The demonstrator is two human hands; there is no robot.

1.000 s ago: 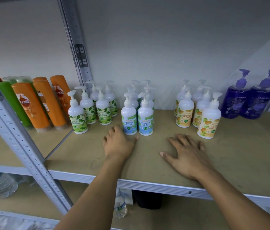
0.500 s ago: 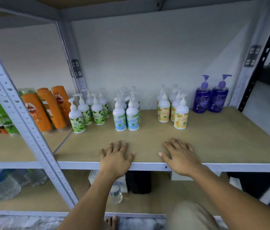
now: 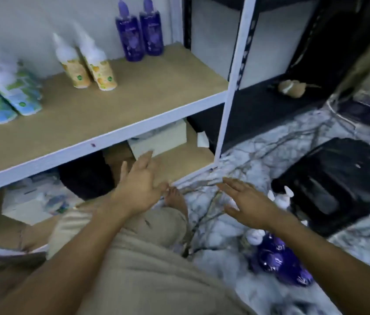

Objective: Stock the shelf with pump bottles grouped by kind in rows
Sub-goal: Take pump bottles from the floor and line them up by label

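The wooden shelf (image 3: 147,96) carries rows of pump bottles: two purple ones (image 3: 139,32) at the back right, orange-labelled white ones (image 3: 88,67) in the middle, blue-labelled white ones (image 3: 9,96) at the left. More purple bottles (image 3: 279,262) lie on the marble floor at the lower right, partly hidden by my right forearm. My left hand (image 3: 138,187) hangs in the air below the shelf with fingers spread, holding nothing. My right hand (image 3: 247,203) is spread over the floor, just above the purple bottles, also holding nothing.
A white shelf upright (image 3: 234,80) stands right of the shelf board. A black crate (image 3: 338,183) sits on the floor at the right. White boxes (image 3: 159,139) and a dark container (image 3: 86,178) sit on the lower shelf. My knee (image 3: 134,235) fills the foreground.
Both hands have left the shelf's front edge and dropped below it. My view has swung right and down towards the floor, bringing the purple bottles there into sight.
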